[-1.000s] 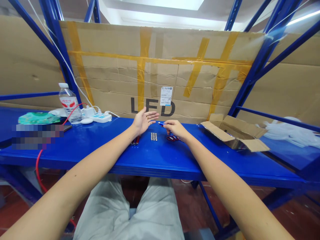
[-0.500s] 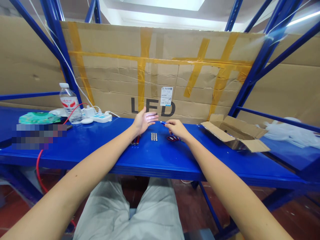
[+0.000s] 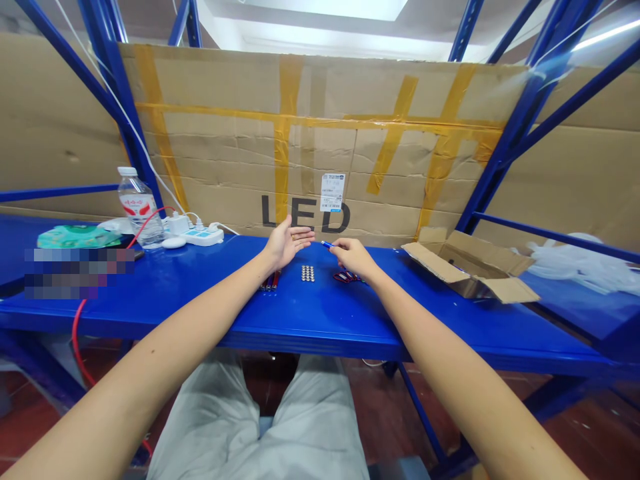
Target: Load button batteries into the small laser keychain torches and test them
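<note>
My left hand (image 3: 287, 245) is held open above the table, palm turned to the right and fingers stretched out, holding nothing. Facing it, my right hand (image 3: 351, 257) pinches a small blue penlight (image 3: 327, 245), whose tip points at the left fingers without touching them. Under my left wrist lie several slim red tubes (image 3: 273, 283), partly hidden by the arm. Small round silver pieces (image 3: 308, 273), like button cells, stand in tidy rows between the hands. Below my right hand lie dark red pieces (image 3: 344, 277), partly covered by it.
An open cardboard box (image 3: 465, 263) sits on the blue table (image 3: 320, 320) at right, with clear plastic bags (image 3: 583, 263) beyond it. At left are a water bottle (image 3: 140, 207), a white power strip (image 3: 203, 235), a red cable (image 3: 77, 327) and a green packet (image 3: 77, 236). Cardboard (image 3: 225, 160) walls the back.
A bright whitish glow on my left fingers has gone. Both hands stay almost where they were, and the blue penlight is still in my right hand.
</note>
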Tool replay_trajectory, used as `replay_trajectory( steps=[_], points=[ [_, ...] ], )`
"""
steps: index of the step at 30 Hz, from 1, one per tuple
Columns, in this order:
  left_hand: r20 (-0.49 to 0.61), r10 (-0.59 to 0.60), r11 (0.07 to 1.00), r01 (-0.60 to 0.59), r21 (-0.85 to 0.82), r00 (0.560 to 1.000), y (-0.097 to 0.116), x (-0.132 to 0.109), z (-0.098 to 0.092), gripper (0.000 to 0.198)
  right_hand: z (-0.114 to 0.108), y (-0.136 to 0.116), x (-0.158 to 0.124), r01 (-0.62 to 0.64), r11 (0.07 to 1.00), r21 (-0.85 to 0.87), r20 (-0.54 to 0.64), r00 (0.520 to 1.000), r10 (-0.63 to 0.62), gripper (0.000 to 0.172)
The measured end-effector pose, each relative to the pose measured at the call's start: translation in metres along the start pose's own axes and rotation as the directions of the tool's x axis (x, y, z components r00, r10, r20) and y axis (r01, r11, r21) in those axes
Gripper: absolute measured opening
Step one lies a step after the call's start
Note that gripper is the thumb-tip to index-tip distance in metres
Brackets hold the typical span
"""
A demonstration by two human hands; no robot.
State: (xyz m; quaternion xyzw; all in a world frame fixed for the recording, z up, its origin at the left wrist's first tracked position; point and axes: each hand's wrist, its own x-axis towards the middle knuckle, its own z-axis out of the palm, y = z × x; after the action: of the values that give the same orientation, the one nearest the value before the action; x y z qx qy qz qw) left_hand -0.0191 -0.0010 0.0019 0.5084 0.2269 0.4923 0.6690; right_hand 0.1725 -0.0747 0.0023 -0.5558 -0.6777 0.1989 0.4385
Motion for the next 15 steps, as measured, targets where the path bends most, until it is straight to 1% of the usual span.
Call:
replay_trajectory(
  steps=[5, 9, 15],
  points=[
    [-0.01, 0.004, 1.0, -0.004, 0.022, 1.0, 0.0005, -0.0008, 0.0007, 0.067, -0.0003, 0.0004, 0.0, 0.031, 0.999, -0.043, -0.011, 0.999, -0.032, 0.015],
    [-0.047, -0.026, 1.0, 0.025, -0.012, 0.999, 0.002, -0.0031, 0.0037, 0.068, -0.0004, 0.0012, 0.0014, 0.041, 0.996, -0.079, -0.014, 0.999, -0.042, 0.018],
    [-0.052, -0.035, 0.999, 0.034, -0.024, 0.998, 0.0012, -0.0029, 0.0043, 0.067, -0.0012, 0.0031, 0.0021, 0.047, 0.994, -0.095, -0.015, 0.999, -0.049, 0.022]
  ],
)
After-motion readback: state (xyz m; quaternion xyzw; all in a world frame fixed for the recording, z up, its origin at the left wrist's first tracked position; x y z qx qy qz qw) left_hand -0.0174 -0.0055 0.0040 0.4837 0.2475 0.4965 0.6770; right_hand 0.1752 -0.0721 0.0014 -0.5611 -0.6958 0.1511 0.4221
